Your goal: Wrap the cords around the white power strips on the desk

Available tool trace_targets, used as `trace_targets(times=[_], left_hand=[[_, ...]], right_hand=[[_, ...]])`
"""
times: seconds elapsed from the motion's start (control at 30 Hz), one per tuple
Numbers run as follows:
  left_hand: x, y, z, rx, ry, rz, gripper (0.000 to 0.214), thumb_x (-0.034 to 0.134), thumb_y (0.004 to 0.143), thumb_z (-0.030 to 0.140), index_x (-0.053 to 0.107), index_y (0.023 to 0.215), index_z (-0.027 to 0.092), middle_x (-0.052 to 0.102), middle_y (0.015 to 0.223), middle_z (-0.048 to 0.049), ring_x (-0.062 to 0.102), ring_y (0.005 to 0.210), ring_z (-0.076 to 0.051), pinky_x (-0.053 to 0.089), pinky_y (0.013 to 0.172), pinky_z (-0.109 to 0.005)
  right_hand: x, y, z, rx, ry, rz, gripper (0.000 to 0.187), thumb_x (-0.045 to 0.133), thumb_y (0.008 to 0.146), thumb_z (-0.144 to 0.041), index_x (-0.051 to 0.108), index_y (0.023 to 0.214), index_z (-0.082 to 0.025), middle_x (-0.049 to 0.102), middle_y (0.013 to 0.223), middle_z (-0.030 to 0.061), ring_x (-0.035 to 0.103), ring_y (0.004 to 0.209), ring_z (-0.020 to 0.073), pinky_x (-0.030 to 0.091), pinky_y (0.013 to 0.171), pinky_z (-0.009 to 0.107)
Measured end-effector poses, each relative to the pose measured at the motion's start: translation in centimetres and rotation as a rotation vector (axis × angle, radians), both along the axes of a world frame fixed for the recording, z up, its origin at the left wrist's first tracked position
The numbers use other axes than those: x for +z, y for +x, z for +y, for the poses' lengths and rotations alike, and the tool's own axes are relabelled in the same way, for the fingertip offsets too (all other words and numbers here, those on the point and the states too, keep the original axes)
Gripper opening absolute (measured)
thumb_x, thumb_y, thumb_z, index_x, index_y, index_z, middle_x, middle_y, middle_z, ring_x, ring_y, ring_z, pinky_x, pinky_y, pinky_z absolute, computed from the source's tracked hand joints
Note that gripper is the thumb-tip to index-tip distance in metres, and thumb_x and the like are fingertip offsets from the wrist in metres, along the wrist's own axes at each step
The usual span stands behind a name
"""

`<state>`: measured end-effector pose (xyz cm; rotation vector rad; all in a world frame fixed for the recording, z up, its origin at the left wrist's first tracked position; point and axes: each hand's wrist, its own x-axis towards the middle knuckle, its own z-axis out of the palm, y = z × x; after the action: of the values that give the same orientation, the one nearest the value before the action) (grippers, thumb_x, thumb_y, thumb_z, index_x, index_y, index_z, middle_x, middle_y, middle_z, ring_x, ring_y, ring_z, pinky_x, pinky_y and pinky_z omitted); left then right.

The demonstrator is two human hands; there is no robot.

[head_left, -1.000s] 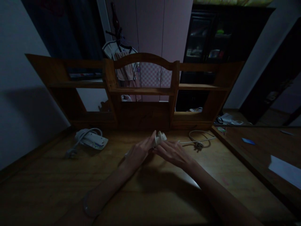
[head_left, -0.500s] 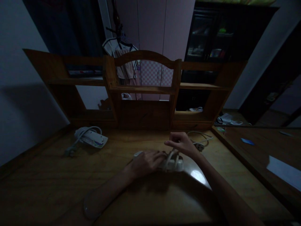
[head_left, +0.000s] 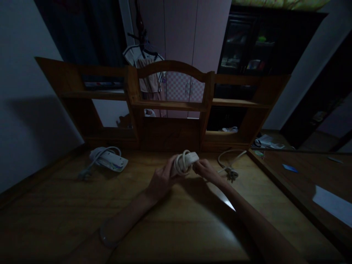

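Observation:
A white power strip (head_left: 191, 158) is raised off the desk in front of me, tilted, with loops of its pale cord (head_left: 180, 165) wound around its body. My left hand (head_left: 162, 179) is closed around the strip's left part. At the right end, my right hand (head_left: 205, 169) has its fingers closed on the cord, close against the strip; the fingertips are partly hidden. The cord's free part curves over the desk to the right, where its plug (head_left: 232, 174) lies.
Another white power strip (head_left: 111, 160) with a grey cord and plug (head_left: 84, 175) lies at the desk's left. A wooden shelf unit (head_left: 170, 105) stands along the back. To the right, a lower wooden surface holds a blue card (head_left: 290, 168) and a white paper sheet (head_left: 332, 205).
Both hands have lifted the power strip from the desk and tilted it. My right hand has moved down from above to the strip's right end. The plug has shifted slightly.

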<state>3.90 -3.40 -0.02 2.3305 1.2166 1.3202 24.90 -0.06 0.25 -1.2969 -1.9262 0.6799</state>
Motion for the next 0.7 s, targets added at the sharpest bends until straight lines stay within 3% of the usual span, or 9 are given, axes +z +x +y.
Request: trace_targets(times=[0.1,0.2,0.33,0.53,0.7], left_hand=[[0.5,0.0,0.8,0.134,-0.044,-0.058,0.070,0.062,0.078,0.049,0.036,0.138,0.024,0.060,0.121,-0.0092,0.065,0.096,-0.025,0.048,0.078,-0.027],[0.2,-0.8,2.2,0.278,0.002,0.053,0.069,0.059,0.079,0.052,0.037,0.138,0.023,0.064,0.114,-0.0118,0.066,0.090,-0.027,0.047,0.073,-0.027],[-0.3,-1.8,3.6,0.433,0.054,0.309,0.071,0.050,0.084,0.055,0.030,0.141,0.016,0.067,0.106,-0.0148,0.067,0.083,-0.027,0.046,0.068,-0.028],[-0.3,-1.1,2.9,0.271,0.123,0.478,0.068,0.046,0.090,0.045,0.017,0.145,0.018,0.056,0.127,-0.0133,0.062,0.101,-0.023,0.047,0.077,-0.027],[0.0,-0.9,2.3,0.116,0.070,0.524,0.077,0.051,0.089,0.033,0.002,0.147,0.021,0.045,0.139,-0.0133,0.056,0.112,-0.023,0.045,0.085,-0.028]], right_hand=[[-0.1,-0.2,-0.5,-0.057,0.175,-0.228,0.058,0.022,0.097,-0.049,0.062,0.071,-0.017,0.060,0.060,0.0024,0.056,0.056,0.0130,0.032,0.055,0.023],[0.1,-0.7,-1.5,-0.109,0.310,-0.546,0.044,0.028,0.097,-0.045,0.064,0.091,-0.020,0.066,0.067,0.0045,0.060,0.057,0.0151,0.026,0.053,0.025],[0.2,-2.0,-2.6,-0.029,0.421,-0.769,0.040,0.032,0.097,-0.044,0.061,0.086,-0.019,0.068,0.071,0.0064,0.061,0.057,0.0151,0.020,0.052,0.027],[-0.2,-3.0,-3.2,0.010,0.579,-0.781,0.040,0.032,0.098,-0.041,0.060,0.080,-0.018,0.066,0.064,0.0049,0.058,0.053,0.0140,0.016,0.052,0.030],[0.0,-2.4,-3.1,0.074,0.621,-0.751,0.041,0.035,0.097,-0.041,0.062,0.077,-0.018,0.065,0.060,0.0046,0.055,0.051,0.0129,0.019,0.052,0.029]])
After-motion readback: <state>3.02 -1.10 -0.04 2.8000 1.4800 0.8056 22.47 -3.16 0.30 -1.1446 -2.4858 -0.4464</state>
